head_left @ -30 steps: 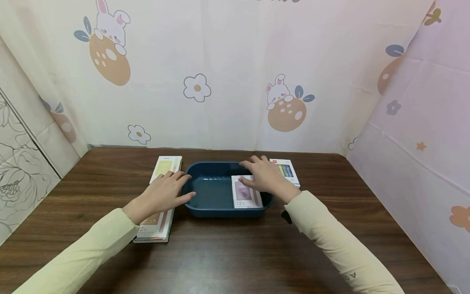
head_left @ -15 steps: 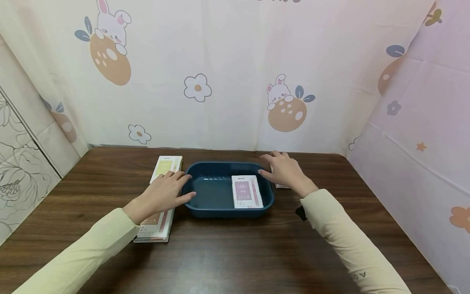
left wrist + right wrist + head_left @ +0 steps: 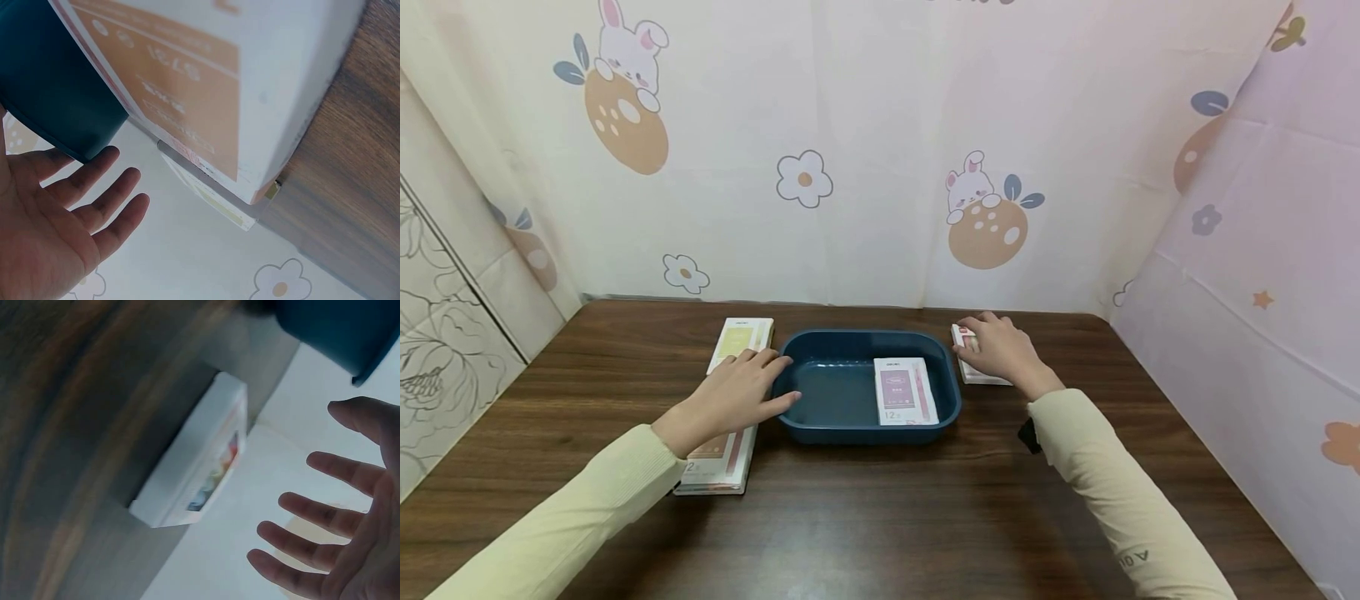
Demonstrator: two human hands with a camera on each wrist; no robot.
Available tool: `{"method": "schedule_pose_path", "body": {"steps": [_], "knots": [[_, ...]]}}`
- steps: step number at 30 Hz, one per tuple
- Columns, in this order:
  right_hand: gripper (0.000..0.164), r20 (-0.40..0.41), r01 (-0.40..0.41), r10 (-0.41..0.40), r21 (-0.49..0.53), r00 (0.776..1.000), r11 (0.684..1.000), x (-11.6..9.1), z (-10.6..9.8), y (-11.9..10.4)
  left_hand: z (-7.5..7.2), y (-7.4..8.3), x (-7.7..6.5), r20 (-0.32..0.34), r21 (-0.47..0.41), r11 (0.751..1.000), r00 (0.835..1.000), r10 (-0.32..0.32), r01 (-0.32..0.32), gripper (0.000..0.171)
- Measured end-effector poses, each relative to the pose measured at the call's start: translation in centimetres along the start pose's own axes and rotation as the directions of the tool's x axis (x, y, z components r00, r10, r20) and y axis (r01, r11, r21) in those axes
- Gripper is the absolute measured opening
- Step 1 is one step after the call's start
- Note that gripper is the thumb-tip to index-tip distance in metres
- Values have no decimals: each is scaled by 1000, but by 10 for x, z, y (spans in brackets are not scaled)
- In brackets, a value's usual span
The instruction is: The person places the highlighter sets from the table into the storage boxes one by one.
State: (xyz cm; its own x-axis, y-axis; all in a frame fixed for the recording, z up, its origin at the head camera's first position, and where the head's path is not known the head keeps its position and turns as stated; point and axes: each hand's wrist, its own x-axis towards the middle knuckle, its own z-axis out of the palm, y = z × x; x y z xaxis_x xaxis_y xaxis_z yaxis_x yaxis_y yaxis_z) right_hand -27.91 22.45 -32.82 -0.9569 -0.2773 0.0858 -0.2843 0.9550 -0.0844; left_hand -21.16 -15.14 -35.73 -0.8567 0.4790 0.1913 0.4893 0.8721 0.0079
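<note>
A dark blue tray (image 3: 835, 435) stands mid-table, and a white box with a purple label (image 3: 904, 392) leans inside its right part. My left hand (image 3: 730, 404) is at the tray's left rim, fingers spread, holding nothing; whether it touches the rim I cannot tell. Over a white box with a colourful window (image 3: 209, 469), right of the tray, hovers my right hand (image 3: 1000, 348), its fingers apart and a gap between them and the box in the right wrist view. Partly hidden by my left hand is a box with an orange label (image 3: 181, 87).
Behind the orange-labelled box, to the tray's left, lies a white box with a yellow-green label (image 3: 741, 336). The brown wooden table (image 3: 880, 517) ends at a patterned curtain (image 3: 880, 233) at the back.
My right hand has moved right, from above the purple-labelled box in the tray to above the box with the colourful window. The left hand stays where it was.
</note>
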Motion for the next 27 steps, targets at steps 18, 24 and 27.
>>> {"method": "schedule_pose_path", "body": {"steps": [18, 24, 27], "knots": [[61, 119, -84, 84, -6, 989, 996, 8, 31, 16, -2, 1, 0, -2, 2, 1000, 1000, 6, -6, 63], [63, 164, -108, 107, -1, 981, 994, 8, 37, 16, -1, 0, 0, -1, 1, 1000, 1000, 6, -6, 63], [65, 180, -126, 121, 16, 976, 992, 9, 40, 18, -1, 0, 0, -2, -2, 1000, 1000, 4, -4, 63]]}}
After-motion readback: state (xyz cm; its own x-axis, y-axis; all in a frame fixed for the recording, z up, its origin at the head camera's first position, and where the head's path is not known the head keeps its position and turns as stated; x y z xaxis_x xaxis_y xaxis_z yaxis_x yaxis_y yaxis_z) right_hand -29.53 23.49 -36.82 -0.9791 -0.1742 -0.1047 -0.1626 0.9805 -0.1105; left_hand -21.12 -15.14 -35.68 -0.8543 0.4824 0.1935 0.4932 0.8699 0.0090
